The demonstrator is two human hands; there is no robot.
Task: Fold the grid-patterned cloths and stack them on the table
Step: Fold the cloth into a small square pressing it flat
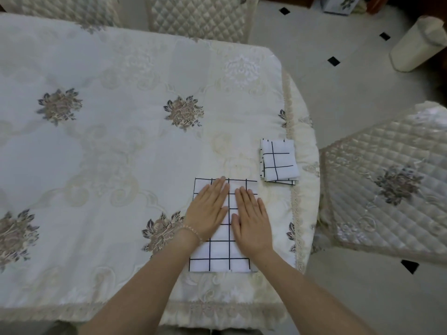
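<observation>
On the table (108, 153), near its right edge, the left hand (208, 211) and right hand (251, 221) press flat, fingers straight, on a grid-patterned cloth (217, 255) folded into a long rectangle. Just beyond it to the right sits a small folded stack (279, 162) of grid cloths. A quilted chair (387, 189) stands right.

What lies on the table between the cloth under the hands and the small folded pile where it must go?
Nothing visible does. Both the left hand and the right hand press flat on the half-folded cloth. Only bare tablecloth separates it from the folded pile to the right and farther away.
</observation>
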